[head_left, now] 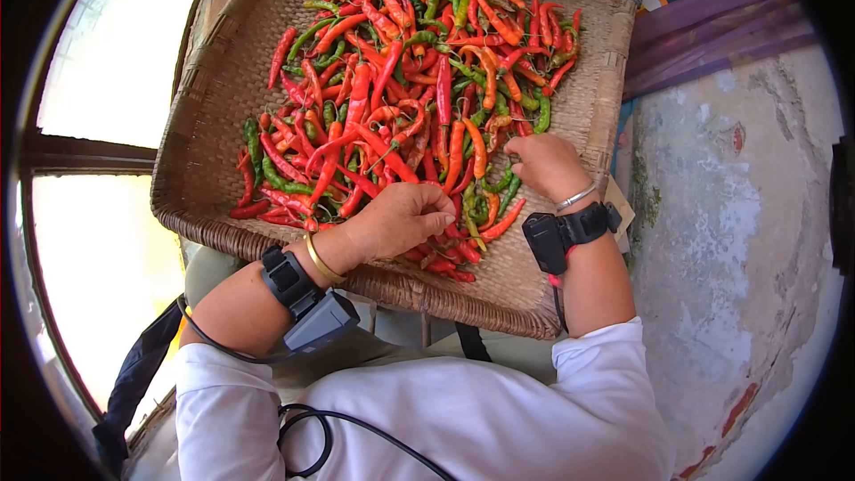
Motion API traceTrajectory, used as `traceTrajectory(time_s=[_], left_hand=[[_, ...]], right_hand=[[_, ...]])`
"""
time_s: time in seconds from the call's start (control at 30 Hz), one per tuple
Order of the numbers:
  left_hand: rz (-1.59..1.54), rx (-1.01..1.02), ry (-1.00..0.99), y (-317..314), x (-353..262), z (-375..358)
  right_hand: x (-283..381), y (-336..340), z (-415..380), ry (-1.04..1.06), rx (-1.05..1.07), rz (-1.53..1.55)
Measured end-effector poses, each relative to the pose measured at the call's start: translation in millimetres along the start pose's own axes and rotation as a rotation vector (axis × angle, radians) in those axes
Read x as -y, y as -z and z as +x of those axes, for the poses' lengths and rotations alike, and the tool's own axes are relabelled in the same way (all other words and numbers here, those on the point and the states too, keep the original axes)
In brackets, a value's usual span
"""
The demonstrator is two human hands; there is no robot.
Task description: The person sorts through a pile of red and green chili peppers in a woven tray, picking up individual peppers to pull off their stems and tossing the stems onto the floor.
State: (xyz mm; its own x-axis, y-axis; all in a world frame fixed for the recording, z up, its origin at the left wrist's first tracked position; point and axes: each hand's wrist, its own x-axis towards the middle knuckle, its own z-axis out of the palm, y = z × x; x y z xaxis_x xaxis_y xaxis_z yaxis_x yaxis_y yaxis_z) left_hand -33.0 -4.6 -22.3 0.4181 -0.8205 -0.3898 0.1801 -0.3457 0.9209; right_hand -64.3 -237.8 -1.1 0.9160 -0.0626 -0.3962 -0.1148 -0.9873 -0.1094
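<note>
A wide woven basket (588, 80) holds a heap of red, orange and green chili peppers (356, 93). Over the near edge of the heap is my left hand (405, 218), its fingers curled together against the peppers; whatever they hold, if anything, is hidden. My right hand (545, 167) is at the heap's right side, thumb and fingers pinched beside green and red peppers; what lies between the fingertips is too small to make out. Each wrist wears a bracelet and a strapped black device.
Bright window panes (107, 249) stand at the left. A worn, peeling wall (730, 214) is on the right, with a purple cloth (712, 27) above it. The basket's near rim rests close to my body. A black cable (374, 432) runs over the white shirt.
</note>
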Motion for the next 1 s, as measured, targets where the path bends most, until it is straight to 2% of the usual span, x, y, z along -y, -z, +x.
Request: traceTrajectory(time_s=[0.1, 0.17, 0.4, 0.5, 0.57, 0.6, 0.67, 0.7, 0.77, 0.83, 0.87, 0.93, 1.0], left_hand=[[-0.010, 0.022, 0.002, -1, 1, 0], [-0.030, 0.038, 0.002, -2, 1, 0], [-0.007, 0.038, 0.006, -2, 1, 0], [0.015, 0.022, -0.001, -1, 0, 0], [0.035, 0.003, -0.007, -2, -2, 0], [-0.023, -0.055, 0.030, -2, -3, -1], [-0.081, -0.111, 0.068, -2, -3, 0], [-0.129, -0.122, 0.030, -2, -2, 1], [-0.175, -0.130, -0.007, -2, -3, 2], [-0.397, -0.114, -0.002, -3, -9, 1], [-0.397, -0.113, -0.001, -2, -11, 0], [-0.444, -0.012, 0.140, 2, -14, 0], [-0.433, -0.002, 0.136, 2, -10, 1]], right_hand=[[-1, -9, 6, 0.055, 0.058, -0.037], [7, -5, 8, 0.032, 0.181, -0.061], [11, -15, 12, 0.064, 0.179, -0.086], [5, -28, 16, 0.125, 0.076, -0.032], [13, -10, 11, 0.164, 0.048, 0.183], [16, -4, 9, 0.166, 0.050, 0.183], [24, 5, 3, 0.242, -0.034, 0.584], [30, 7, 0, 0.241, -0.033, 0.584], [46, 6, -5, 0.178, -0.095, 1.085], [55, -1, -4, 0.163, -0.095, 1.179], [57, -4, -4, 0.149, -0.078, 1.244], [62, -7, -4, 0.139, -0.022, 1.399], [64, 1, -9, 0.125, 0.041, 1.414]])
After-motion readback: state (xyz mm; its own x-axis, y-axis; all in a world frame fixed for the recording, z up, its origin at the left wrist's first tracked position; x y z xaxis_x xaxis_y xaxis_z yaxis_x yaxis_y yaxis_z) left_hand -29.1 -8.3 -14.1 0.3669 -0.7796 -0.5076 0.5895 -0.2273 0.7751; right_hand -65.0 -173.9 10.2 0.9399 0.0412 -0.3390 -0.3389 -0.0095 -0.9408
